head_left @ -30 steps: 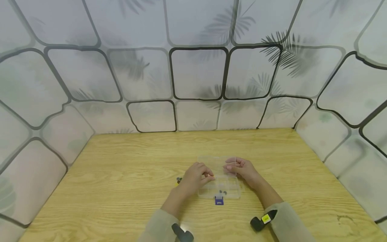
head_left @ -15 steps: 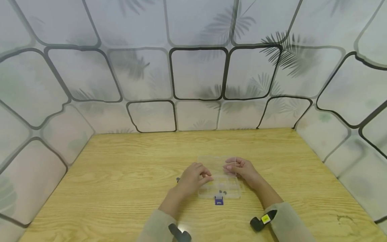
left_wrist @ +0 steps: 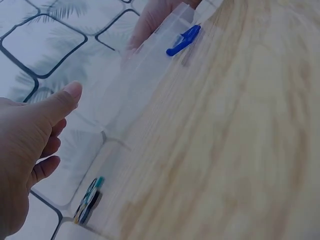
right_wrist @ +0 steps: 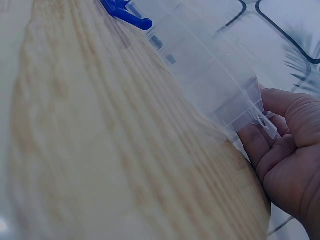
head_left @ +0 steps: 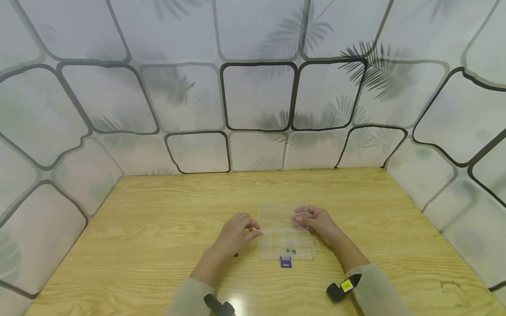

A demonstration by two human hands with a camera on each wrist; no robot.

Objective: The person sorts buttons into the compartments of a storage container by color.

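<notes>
A clear plastic compartment box (head_left: pixel 266 256) lies on the table with its lid (head_left: pixel 276 216) raised at the back and a purple-blue latch (head_left: pixel 286 262) at the front. Small dark pieces (head_left: pixel 290 251) lie in a front compartment, and a bit of yellow shows in another. My right hand (head_left: pixel 322 224) holds the lid's right side, thumb in front and fingers behind. Just off the box's left side is my left hand (head_left: pixel 235 235), thumb out and fingers loosely bent, nothing seen between them. Near it, in the left wrist view, small teal, black and pale pieces (left_wrist: pixel 89 201) lie close together.
The wood-grain table (head_left: pixel 166 210) extends around the box on all sides. Patterned fabric walls (head_left: pixel 257 96) enclose its back and both sides. A small dark piece (head_left: pixel 236 254) sits on the table by my left wrist.
My left hand has drawn back leftward, from over the box's left compartments to beside it. My right hand and the box stay in place.
</notes>
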